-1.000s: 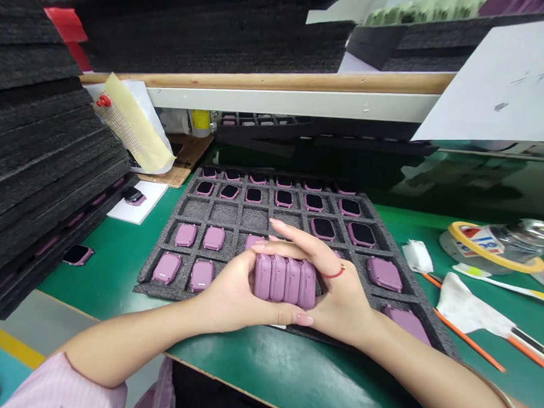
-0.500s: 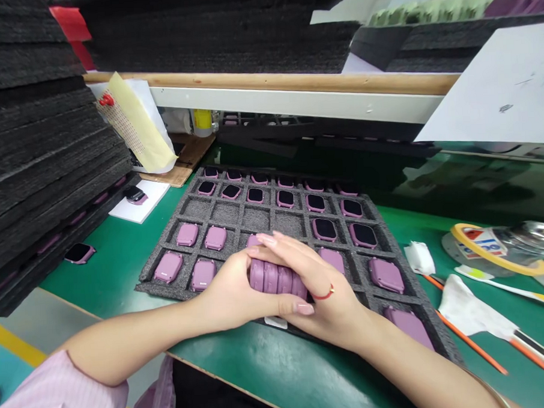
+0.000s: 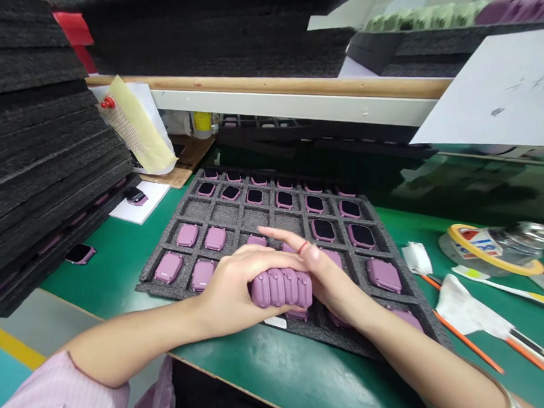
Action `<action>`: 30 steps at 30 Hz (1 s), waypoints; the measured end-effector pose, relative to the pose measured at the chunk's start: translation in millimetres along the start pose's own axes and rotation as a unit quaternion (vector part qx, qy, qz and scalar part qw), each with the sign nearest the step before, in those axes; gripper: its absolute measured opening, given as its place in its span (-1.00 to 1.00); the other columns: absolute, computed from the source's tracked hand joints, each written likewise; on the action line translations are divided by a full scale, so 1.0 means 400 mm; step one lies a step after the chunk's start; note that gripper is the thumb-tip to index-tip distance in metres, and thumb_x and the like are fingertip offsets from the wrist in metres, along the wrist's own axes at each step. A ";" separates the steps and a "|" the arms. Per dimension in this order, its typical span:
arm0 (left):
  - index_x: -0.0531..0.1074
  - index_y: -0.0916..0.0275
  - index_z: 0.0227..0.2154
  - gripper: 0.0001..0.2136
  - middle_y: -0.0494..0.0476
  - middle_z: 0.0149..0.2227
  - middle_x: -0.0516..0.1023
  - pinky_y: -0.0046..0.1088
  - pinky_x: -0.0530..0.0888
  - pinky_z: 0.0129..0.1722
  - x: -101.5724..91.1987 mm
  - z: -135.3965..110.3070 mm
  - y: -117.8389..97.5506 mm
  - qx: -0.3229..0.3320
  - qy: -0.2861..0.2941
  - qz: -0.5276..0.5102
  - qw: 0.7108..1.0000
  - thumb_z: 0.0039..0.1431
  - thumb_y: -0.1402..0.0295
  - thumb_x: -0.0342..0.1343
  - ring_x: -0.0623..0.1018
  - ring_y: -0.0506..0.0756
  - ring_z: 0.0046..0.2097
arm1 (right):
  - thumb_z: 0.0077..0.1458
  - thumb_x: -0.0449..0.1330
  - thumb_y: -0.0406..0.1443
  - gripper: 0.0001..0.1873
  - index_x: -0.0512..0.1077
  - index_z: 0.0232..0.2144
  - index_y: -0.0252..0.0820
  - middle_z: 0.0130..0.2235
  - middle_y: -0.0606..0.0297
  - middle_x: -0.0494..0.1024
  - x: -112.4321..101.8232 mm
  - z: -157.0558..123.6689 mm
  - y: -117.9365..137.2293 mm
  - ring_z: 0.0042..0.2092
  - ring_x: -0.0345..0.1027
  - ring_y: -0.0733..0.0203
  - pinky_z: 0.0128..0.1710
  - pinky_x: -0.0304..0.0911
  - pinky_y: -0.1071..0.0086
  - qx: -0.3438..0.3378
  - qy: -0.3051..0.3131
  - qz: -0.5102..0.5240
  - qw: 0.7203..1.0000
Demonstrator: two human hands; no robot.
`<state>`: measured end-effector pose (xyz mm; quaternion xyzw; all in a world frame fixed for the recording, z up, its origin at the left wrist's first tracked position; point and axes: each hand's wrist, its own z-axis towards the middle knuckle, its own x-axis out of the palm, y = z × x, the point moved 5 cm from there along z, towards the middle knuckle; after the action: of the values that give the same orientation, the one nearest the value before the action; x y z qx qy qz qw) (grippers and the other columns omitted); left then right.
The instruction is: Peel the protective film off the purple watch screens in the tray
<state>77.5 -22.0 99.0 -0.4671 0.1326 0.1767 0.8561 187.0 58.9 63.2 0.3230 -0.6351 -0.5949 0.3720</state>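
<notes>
My left hand (image 3: 233,287) is closed round a row of several purple watch bodies (image 3: 281,287), held side by side just above the near edge of a dark foam tray (image 3: 254,220). My right hand (image 3: 327,274) lies behind the row with its fingers stretched out flat over the tray's cells; a red ring sits on one finger. The tray's near cells hold purple watch bodies lying back up (image 3: 168,267). Its far rows hold watch bodies with dark screens up (image 3: 322,229). A few cells in the middle are bare.
Tall stacks of black foam trays (image 3: 39,136) stand at the left. A loose watch (image 3: 78,254) lies on the green mat, another (image 3: 134,195) on a white card. Swabs with orange sticks (image 3: 471,333) and a tape roll (image 3: 490,248) lie at the right.
My right hand has let go of the row of watch bodies and slid back behind it, fingers flat on the tray. The left hand alone now holds the row.
</notes>
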 end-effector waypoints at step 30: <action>0.34 0.23 0.04 -0.40 0.25 0.01 0.55 -0.14 0.50 0.07 0.034 -0.010 0.035 -0.292 0.056 -0.312 0.902 -0.07 0.35 0.44 0.56 0.28 0.09 | -0.01 0.48 -0.20 0.04 0.04 0.39 0.22 0.40 0.20 0.19 0.012 -0.033 0.085 0.10 0.51 -0.05 0.24 0.37 -0.01 -0.319 -0.096 -0.259 0.907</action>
<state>83.4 -15.7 81.1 -0.7231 -0.0301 -0.0948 0.6836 197.0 50.7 97.6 0.2816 -0.3383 -0.8691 0.2257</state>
